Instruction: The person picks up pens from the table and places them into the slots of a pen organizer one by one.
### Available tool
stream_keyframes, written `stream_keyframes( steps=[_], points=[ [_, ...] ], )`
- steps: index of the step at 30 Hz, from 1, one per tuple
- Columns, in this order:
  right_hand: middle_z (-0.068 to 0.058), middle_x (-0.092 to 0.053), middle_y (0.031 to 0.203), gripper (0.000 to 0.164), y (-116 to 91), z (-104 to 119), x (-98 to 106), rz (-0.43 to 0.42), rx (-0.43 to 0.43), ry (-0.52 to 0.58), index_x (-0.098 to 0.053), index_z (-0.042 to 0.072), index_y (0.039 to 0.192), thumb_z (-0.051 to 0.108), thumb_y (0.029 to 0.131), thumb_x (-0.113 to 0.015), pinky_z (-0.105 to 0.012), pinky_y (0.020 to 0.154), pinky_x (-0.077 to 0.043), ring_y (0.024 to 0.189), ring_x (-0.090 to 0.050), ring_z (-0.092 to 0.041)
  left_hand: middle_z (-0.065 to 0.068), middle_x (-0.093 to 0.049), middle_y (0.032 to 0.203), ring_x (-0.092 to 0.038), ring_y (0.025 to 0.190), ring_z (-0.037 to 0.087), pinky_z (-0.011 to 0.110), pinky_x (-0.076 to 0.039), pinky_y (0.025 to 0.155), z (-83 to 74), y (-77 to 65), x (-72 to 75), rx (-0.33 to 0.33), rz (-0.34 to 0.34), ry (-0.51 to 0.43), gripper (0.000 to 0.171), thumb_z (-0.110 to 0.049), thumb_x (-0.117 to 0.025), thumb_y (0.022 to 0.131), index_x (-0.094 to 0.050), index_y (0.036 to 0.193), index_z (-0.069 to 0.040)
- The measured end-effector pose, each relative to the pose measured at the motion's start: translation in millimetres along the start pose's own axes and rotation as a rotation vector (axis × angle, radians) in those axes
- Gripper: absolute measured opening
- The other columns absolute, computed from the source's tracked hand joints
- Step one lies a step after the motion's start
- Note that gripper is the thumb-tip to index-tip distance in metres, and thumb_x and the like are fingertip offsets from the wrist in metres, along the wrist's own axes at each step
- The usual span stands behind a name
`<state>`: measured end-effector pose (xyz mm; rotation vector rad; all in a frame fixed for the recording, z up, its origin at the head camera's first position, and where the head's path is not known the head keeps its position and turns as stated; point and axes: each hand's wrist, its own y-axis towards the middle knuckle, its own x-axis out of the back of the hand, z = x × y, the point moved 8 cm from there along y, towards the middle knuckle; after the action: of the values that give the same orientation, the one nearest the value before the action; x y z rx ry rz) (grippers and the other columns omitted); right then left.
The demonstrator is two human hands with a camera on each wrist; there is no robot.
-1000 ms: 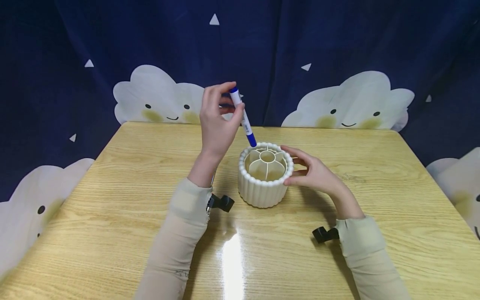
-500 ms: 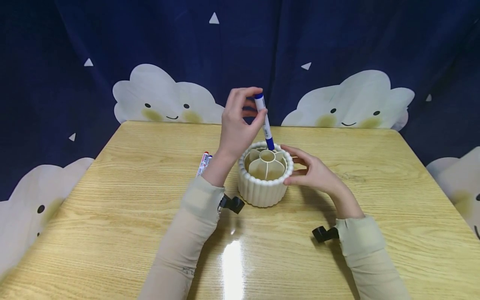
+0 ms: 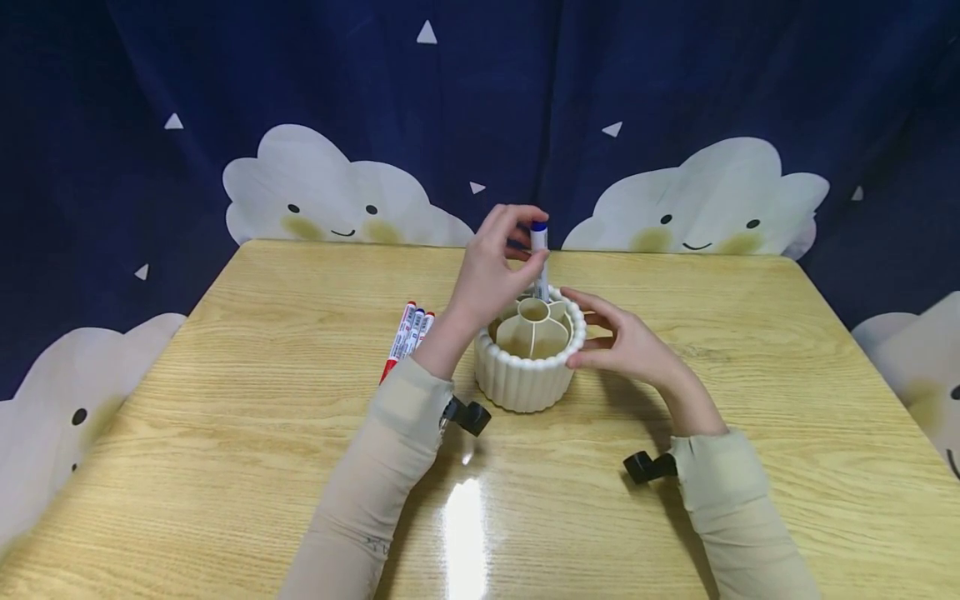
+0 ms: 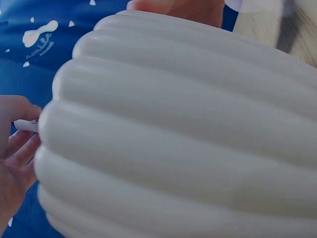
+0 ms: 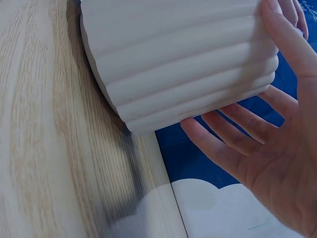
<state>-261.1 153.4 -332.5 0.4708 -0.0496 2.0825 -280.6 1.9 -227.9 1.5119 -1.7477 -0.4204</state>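
We have a blue-capped white marker [image 3: 539,237] in our left hand [image 3: 498,271], pinched near its top between thumb and fingers, a narrow grip. It stands almost upright, its lower part down inside the cream pen holder [image 3: 525,379], behind the round central ring; the tip is hidden, and we cannot tell which of the far compartments it is in. Our right hand [image 3: 630,346] holds the holder's right side in a wide grip, thumb toward us and fingers round toward the back, and the right wrist view shows fingertips touching the ribbed wall. The holder sits upright on the wood-grain table [image 3: 225,417], its rim beaded and its inside split by curved dividers. Left of it, partly behind our left forearm, three white markers [image 3: 408,333] lie side by side, their far ends red, blue and red. Beyond the table hangs a dark blue curtain [image 3: 337,67] printed with smiling clouds and small white triangles.
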Motion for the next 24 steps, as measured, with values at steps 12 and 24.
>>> stream_keyframes(
  steps=[12, 24],
  points=[
    [-0.005, -0.036, 0.14, 0.081, -1.1, 0.5, 0.0, -0.002, -0.013, -0.006, -0.033, 0.017, 0.141, 0.006, 0.072, -0.075, -0.034, 0.086, -0.05, 0.115, -0.045, -0.018, 0.006, -0.055, 0.099, -0.058, 0.082, 0.012, 0.02, -0.051, 0.073, 18.1, -11.2, -16.1, 0.105, 0.147, 0.067, 0.026, -0.007, -0.061, 0.083, -0.056, 0.109, -0.006],
    [-0.005, -0.036, 0.141, 0.083, -1.2, 0.0, 0.2, -0.006, -0.024, 0.0, -0.032, 0.018, 0.141, 0.007, 0.072, -0.075, -0.038, 0.088, -0.048, 0.116, -0.045, -0.017, 0.002, -0.056, 0.097, -0.059, 0.083, 0.011, 0.017, -0.047, 0.072, 30.4, -20.4, -27.0, 0.176, 0.29, 0.167, 0.023, -0.011, -0.062, 0.083, -0.056, 0.105, -0.008]
  ],
)
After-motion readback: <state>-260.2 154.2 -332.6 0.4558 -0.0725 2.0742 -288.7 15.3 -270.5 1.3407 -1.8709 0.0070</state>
